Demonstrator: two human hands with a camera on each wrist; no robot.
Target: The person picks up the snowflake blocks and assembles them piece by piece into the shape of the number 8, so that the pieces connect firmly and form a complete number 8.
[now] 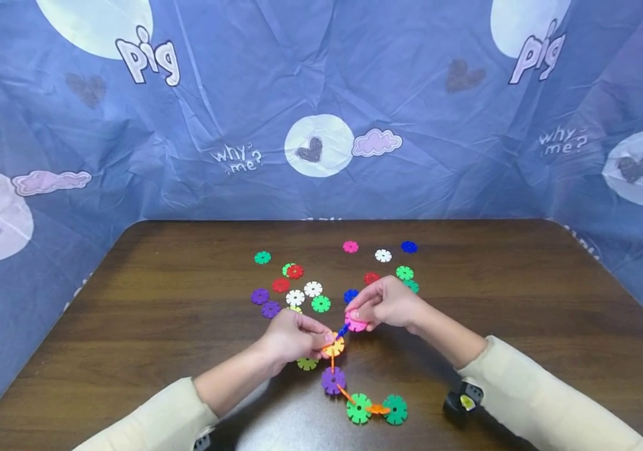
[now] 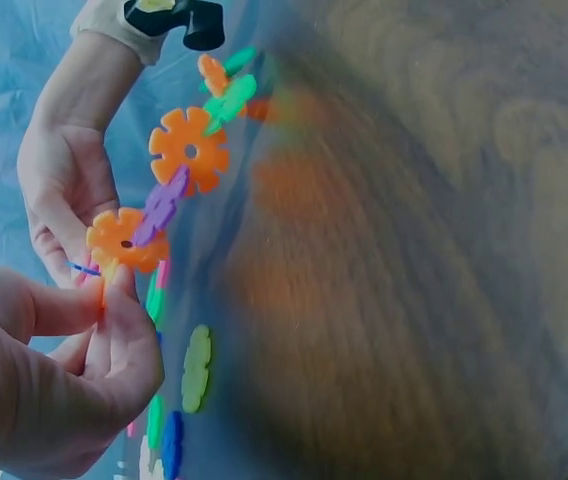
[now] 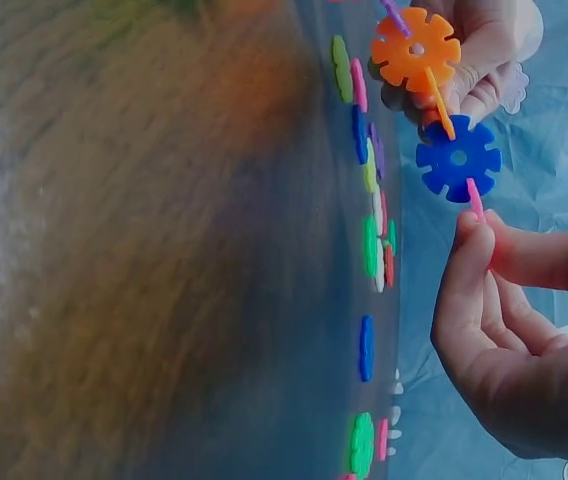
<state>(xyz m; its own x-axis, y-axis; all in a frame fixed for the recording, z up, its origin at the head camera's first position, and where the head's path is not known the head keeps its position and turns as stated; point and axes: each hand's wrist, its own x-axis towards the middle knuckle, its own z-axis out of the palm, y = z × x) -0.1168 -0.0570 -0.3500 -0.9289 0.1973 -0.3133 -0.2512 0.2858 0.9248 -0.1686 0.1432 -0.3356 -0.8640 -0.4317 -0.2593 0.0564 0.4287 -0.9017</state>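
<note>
A chain of notched flower-shaped discs, slotted edge to edge, runs between the hands and down toward the near side. My left hand (image 1: 293, 338) pinches a light orange disc (image 1: 335, 346) between thumb and fingers. With thumb and fingertips, my right hand (image 1: 391, 304) pinches a pink disc (image 1: 357, 323) at the chain's upper end. Between these two sits a blue disc (image 3: 459, 158), joined to both. Below the left hand follow an orange disc (image 3: 416, 48), a purple disc (image 1: 333, 381), another orange one, a green disc (image 1: 359, 409), an orange link (image 1: 377, 409) and a teal disc (image 1: 395, 409).
Loose discs lie flat on the brown wooden table (image 1: 197, 269): purple discs (image 1: 260, 296), white discs (image 1: 313, 289), red discs (image 1: 280, 285) and several others beyond the hands. A yellow-green disc (image 1: 307, 363) lies beneath the left hand. A blue printed cloth (image 1: 242, 81) surrounds the table.
</note>
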